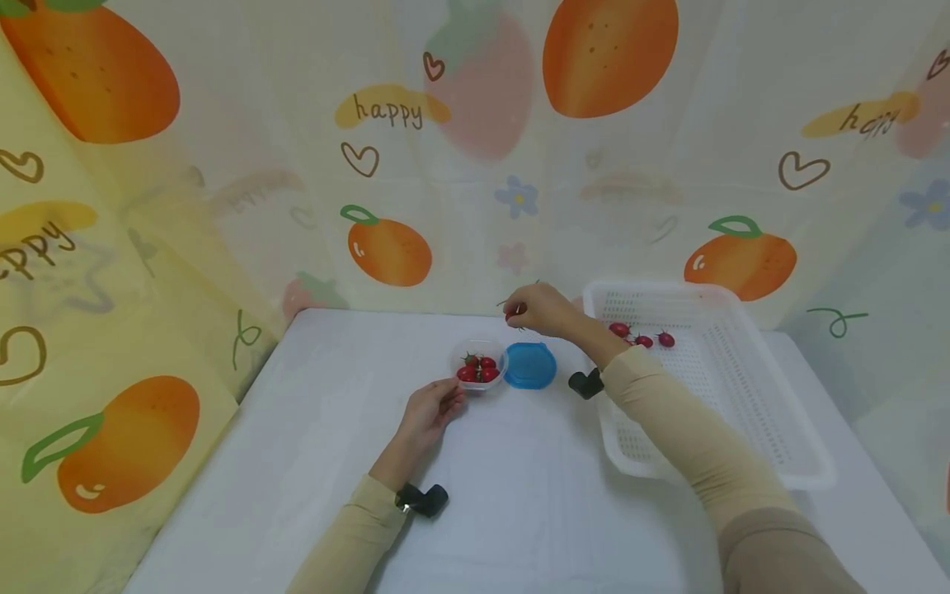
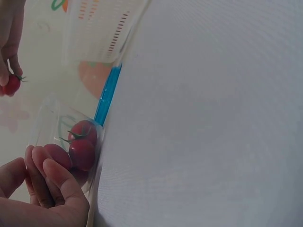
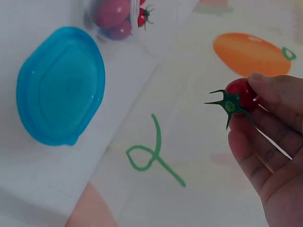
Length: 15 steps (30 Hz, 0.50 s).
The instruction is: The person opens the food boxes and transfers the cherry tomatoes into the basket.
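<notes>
A small clear plastic container [image 1: 478, 386] stands on the table with several red cherry tomatoes [image 1: 478, 369] inside. At its near left side my left hand [image 1: 430, 410] grips the edge, bent fingers against the wall in the left wrist view. Raised beyond the container, my right hand [image 1: 545, 309] pinches a cherry tomato [image 3: 242, 94] between thumb and fingers. That tomato's green leafy top faces away from the palm in the right wrist view. A blue lid [image 1: 530, 365] lies flat just right of the container.
To the right sits a large white perforated basket [image 1: 794, 421], with several cherry tomatoes [image 1: 665, 339] near its far left part. My right forearm crosses over it. Behind the white-covered table [image 1: 490, 511] hangs a fruit-printed curtain [image 1: 460, 190].
</notes>
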Motion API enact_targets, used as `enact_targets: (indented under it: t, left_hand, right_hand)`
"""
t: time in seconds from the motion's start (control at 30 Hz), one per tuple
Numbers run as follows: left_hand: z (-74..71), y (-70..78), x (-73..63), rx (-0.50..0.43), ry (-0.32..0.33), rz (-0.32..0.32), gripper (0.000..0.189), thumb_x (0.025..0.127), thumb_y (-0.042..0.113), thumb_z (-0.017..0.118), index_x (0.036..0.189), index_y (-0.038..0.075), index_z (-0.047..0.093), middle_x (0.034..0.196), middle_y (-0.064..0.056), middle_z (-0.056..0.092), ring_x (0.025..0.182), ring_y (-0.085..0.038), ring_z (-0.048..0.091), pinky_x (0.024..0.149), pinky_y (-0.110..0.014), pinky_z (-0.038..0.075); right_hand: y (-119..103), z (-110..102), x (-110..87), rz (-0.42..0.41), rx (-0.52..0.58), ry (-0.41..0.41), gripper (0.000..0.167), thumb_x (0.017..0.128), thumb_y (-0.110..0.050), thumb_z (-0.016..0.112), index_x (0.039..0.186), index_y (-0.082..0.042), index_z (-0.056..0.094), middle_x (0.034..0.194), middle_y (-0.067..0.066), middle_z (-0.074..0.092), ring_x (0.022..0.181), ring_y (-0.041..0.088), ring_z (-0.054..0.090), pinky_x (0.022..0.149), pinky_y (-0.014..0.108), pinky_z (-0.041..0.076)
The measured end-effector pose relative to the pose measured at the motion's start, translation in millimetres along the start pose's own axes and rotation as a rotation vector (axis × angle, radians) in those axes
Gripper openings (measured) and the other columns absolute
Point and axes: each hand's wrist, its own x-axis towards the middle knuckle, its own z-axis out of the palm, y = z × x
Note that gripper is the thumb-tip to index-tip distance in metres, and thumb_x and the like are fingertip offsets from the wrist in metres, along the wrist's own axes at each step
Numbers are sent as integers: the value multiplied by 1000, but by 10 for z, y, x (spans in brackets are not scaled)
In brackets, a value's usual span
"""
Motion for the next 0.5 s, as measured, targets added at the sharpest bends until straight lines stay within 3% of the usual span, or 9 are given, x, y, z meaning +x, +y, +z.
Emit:
enact_targets:
  t: [0.27,0.5]
  left_hand:
    - [-3,8,2,-6,19,-3,29,96,16,60,120,0,59,93,-1,67,89,-12,64,82,-22,56]
    - [-18,-8,34,-10,16,-14,31,96,18,61,122,1,58,93,-1,67,87,-10,64,80,-21,56]
  right_hand:
    - [238,-222,-112,35,41,91,24,91,-12,67,111,-1,70,103,14,70,93,26,63,82,37,57]
    - [551,-392,-336,122,59,152,26,93,-15,64,113,1,69,105,17,69,95,30,60,86,42,54]
